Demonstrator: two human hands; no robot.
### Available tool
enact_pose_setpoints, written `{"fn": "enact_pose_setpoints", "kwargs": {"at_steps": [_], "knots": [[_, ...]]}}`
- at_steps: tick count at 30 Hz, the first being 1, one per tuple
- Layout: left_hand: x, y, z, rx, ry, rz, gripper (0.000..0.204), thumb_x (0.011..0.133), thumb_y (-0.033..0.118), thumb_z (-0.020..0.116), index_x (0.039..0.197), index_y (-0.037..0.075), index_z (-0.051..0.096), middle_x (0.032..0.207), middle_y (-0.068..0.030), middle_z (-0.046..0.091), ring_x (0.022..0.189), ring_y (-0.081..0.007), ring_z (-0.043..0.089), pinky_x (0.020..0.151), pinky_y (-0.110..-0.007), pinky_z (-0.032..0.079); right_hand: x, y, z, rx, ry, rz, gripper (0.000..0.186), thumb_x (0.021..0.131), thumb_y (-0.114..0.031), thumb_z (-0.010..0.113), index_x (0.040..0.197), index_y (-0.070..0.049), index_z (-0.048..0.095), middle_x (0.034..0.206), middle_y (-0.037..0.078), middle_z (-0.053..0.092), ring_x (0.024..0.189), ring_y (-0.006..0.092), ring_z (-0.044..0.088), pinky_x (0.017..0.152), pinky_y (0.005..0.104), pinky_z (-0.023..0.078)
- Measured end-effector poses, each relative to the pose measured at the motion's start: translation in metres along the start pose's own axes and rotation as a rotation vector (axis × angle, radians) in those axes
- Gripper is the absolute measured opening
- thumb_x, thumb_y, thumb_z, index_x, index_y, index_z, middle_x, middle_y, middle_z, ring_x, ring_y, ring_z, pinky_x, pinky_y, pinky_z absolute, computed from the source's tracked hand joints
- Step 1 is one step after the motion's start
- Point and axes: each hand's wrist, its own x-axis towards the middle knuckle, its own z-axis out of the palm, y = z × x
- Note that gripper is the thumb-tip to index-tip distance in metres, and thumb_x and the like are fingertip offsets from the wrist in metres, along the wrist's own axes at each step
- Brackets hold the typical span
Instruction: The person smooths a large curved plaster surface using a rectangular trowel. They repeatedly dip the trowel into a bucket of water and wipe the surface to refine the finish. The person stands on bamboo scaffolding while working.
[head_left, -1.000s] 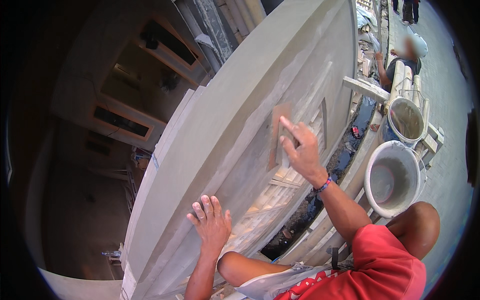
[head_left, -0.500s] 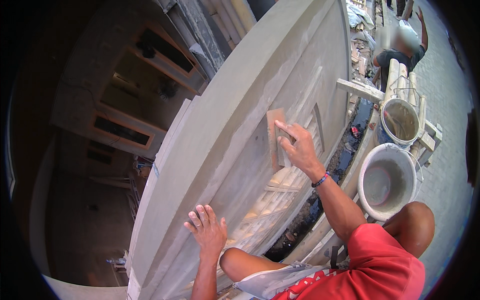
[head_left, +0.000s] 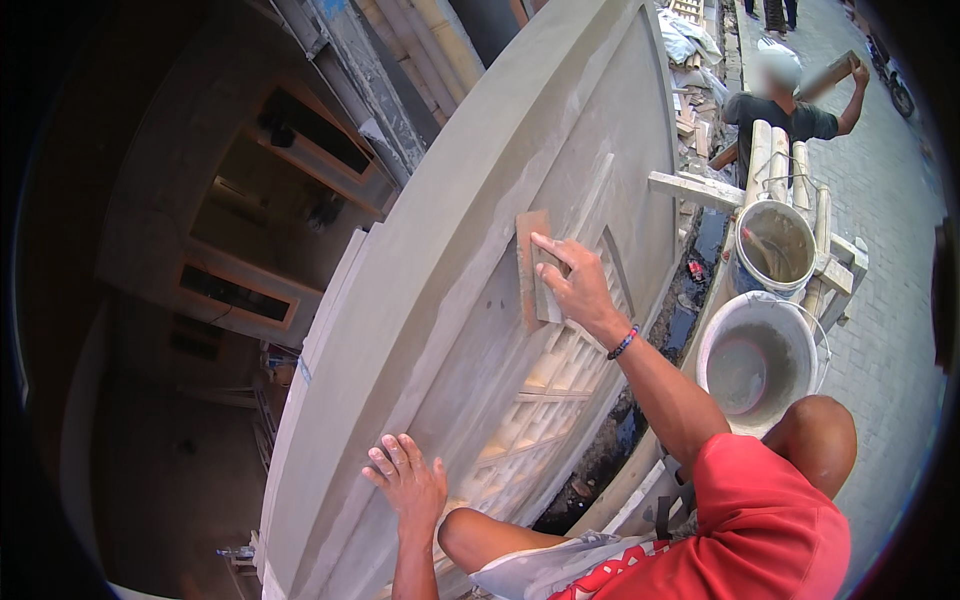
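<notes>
My right hand (head_left: 578,290) grips a flat rectangular plastering float (head_left: 531,268), its brownish board pressed against the grey plastered wall (head_left: 455,345). The index finger lies extended along the float, and a beaded bracelet circles the wrist. Lower down, my left hand (head_left: 408,480) rests on the wall near its top ledge, fingers spread, holding nothing. Between the hands and below the float, a pale lattice panel (head_left: 545,385) is set in the wall.
To the right, a large pale bucket (head_left: 757,355) and a smaller bucket (head_left: 774,247) stand on a scaffold of bamboo poles (head_left: 822,215). A dark wet gutter (head_left: 625,430) follows the wall's foot. At the far right a person (head_left: 785,115) holds a board. A dim interior lies left.
The view has shifted slightly. My right hand still has the float against the wall, and my left hand stays on the wall. The person at far right now holds a board at shoulder height.
</notes>
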Motion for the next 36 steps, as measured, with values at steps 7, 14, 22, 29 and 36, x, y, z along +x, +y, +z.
{"fn": "enact_pose_setpoints", "kwargs": {"at_steps": [7,14,22,29,36], "knots": [[0.004,0.001,-0.007,-0.005,-0.007,0.024,0.099,0.081,0.034,0.070,0.149,-0.007,0.011,0.156,-0.0287,-0.003,0.142,-0.0519,-0.010,0.110,-0.068,-0.004,0.137,-0.023,-0.089,0.118,0.461,-0.197,0.041,0.083,-0.013,0.063,0.124,-0.008,0.064,0.113,0.019,0.067,0.095,0.0258,0.065,0.088,0.0324,0.049],[0.002,0.001,0.000,0.005,0.009,0.003,0.097,0.081,0.037,0.069,0.148,-0.006,0.014,0.156,-0.0286,0.000,0.142,-0.0521,-0.008,0.110,-0.068,-0.002,0.124,0.016,-0.050,-0.026,0.268,-0.196,0.043,0.082,-0.010,0.064,0.125,-0.011,0.064,0.113,0.020,0.067,0.101,0.0297,0.064,0.091,0.0350,0.048],[0.000,0.000,-0.001,0.020,-0.032,-0.010,0.089,0.081,0.041,0.068,0.146,-0.004,0.027,0.156,-0.0270,0.006,0.142,-0.0509,-0.003,0.110,-0.069,0.001,0.119,0.009,-0.091,0.120,0.458,-0.074,0.042,0.086,-0.008,0.063,0.128,-0.003,0.061,0.107,0.011,0.067,0.094,0.0128,0.060,0.084,0.0251,0.048],[0.005,0.000,0.001,0.057,0.033,0.025,0.094,0.081,0.038,0.069,0.147,-0.008,0.019,0.156,-0.0281,-0.001,0.142,-0.0523,-0.009,0.110,-0.067,-0.003,0.297,-0.010,-0.261,0.498,0.590,0.028,0.037,0.091,-0.014,0.057,0.128,-0.015,0.061,0.110,0.005,0.065,0.087,0.0150,0.066,0.070,0.0306,0.058],[0.000,-0.001,0.003,0.081,-0.006,0.014,0.099,0.080,0.039,0.070,0.147,-0.008,0.014,0.156,-0.0281,-0.004,0.141,-0.0526,-0.012,0.110,-0.068,-0.002,0.235,-0.013,-0.234,0.101,0.155,0.012,0.040,0.089,-0.011,0.058,0.129,-0.011,0.061,0.108,0.009,0.066,0.091,0.0147,0.063,0.082,0.0273,0.051]]}}
